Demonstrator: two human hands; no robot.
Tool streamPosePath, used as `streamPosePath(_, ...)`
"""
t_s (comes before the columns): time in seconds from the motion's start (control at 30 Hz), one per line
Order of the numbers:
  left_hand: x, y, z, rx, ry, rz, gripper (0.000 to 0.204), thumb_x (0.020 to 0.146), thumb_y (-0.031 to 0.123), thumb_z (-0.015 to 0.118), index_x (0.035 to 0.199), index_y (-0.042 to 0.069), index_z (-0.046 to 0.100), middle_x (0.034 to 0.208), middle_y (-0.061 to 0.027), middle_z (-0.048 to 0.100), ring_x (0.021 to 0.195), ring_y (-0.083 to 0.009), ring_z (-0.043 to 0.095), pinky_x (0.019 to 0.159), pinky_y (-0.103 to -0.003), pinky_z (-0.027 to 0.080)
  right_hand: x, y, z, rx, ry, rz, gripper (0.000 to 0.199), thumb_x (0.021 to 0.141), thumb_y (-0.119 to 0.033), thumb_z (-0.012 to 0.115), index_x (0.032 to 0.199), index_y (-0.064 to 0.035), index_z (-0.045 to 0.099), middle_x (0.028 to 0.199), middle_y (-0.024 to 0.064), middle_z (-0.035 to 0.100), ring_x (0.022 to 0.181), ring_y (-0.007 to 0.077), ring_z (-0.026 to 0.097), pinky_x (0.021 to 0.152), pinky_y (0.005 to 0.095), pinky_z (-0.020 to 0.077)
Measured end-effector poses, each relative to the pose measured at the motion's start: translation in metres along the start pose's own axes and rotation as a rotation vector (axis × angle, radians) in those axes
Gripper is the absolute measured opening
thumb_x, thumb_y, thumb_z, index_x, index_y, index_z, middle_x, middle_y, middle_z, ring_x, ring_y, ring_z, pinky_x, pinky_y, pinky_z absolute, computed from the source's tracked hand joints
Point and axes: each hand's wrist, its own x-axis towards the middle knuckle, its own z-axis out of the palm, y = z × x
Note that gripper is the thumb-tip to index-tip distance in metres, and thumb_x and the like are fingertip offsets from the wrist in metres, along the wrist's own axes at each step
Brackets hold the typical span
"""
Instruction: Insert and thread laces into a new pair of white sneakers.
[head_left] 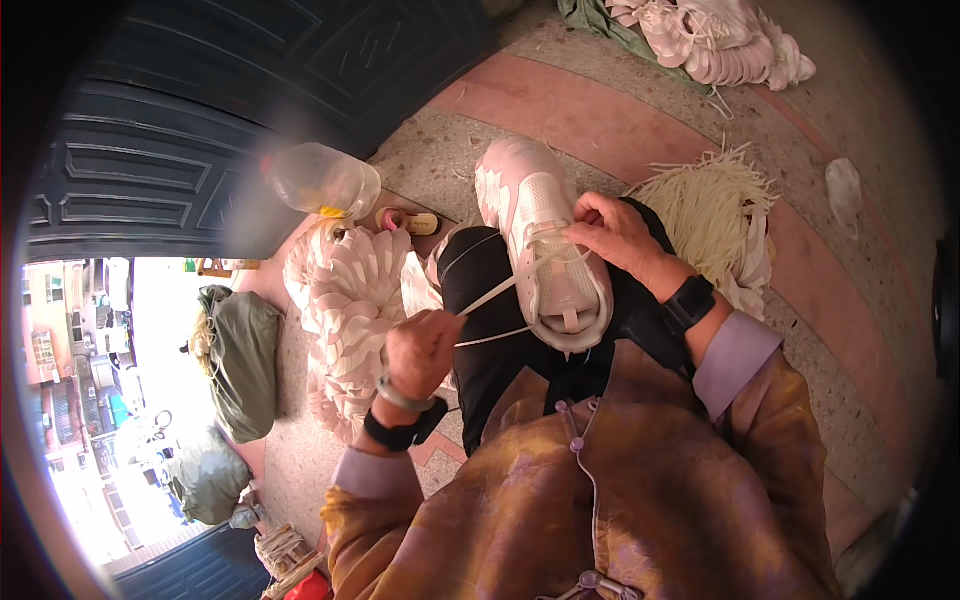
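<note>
Left of pale shoe (540, 203), left hand (422, 350) clenched on lace (490, 297) (likely light, limp; grip near end); right hand (625, 235) pinching lace at shoe's right

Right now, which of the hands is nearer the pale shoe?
The right hand, right up against the shoe; the left hand is apart from it, gripping a lace.

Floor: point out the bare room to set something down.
Bare floor lies between the pale strand bundle and the upper-right shoe-part pile, also right of the bundle. Crowded: left of the white shoe, with stacked pale pieces, clear bottle, green sack.
</note>
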Motion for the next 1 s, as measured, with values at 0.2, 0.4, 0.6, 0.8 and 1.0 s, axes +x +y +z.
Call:
streamPosePath(0.2,-0.015,0.010,0.006,0.042,-0.025,-0.057,0.016,0.082,0.006,0.061,0.068,0.002,0.057,0.055,-0.0111,0.050,0.046,-0.0236,0.050,0.045,-0.033,0.037,-0.010,0.006,-0.007,0.162,-0.022,-0.124,0.020,0.078,-0.020,0.065,0.085,-0.0029,0.060,0.074,0.0063,0.061,0.069,0.0155,0.058,0.065,0.0280,0.0470)
streamPosePath(0.4,-0.006,0.009,-0.004,0.160,0.059,0.037,0.010,0.080,0.007,0.063,0.073,0.003,0.057,0.058,-0.0119,0.054,0.050,-0.0293,0.055,0.047,-0.036,0.041,-0.047,-0.015,-0.023,-0.043,-0.108,-0.203,0.020,0.085,-0.021,0.062,0.086,-0.0011,0.058,0.066,0.0116,0.056,0.060,0.0191,0.056,0.055,0.0330,0.0420)
streamPosePath(0.6,0.004,0.014,-0.016,0.426,0.072,0.188,0.009,0.077,0.007,0.065,0.074,0.006,0.056,0.060,-0.0093,0.054,0.053,-0.0295,0.054,0.049,-0.038,0.043,-0.061,-0.018,-0.034,-0.548,0.086,-0.560,0.012,0.081,-0.016,0.060,0.082,-0.0044,0.057,0.066,0.0143,0.058,0.063,0.0325,0.059,0.052,0.0378,0.0449)
streamPosePath(0.8,0.006,0.011,-0.024,0.559,0.043,0.316,0.011,0.074,0.009,0.063,0.072,0.011,0.053,0.057,-0.0042,0.047,0.051,-0.0217,0.054,0.048,-0.036,0.042,-0.064,0.013,-0.056,-0.392,0.146,-0.359,0.011,0.084,-0.016,0.060,0.079,-0.0060,0.056,0.064,0.0126,0.057,0.060,0.0321,0.058,0.051,0.0367,0.0438)
streamPosePath(1.0,-0.007,-0.011,-0.014,0.659,-0.011,0.259,0.005,0.076,0.008,0.059,0.076,0.010,0.054,0.059,-0.0048,0.049,0.053,-0.0231,0.055,0.050,-0.036,0.043,-0.068,-0.008,-0.057,-0.180,-0.140,-0.220,0.015,0.077,-0.015,0.065,0.081,-0.0064,0.053,0.062,0.0115,0.057,0.059,0.0311,0.058,0.052,0.0373,0.0436)
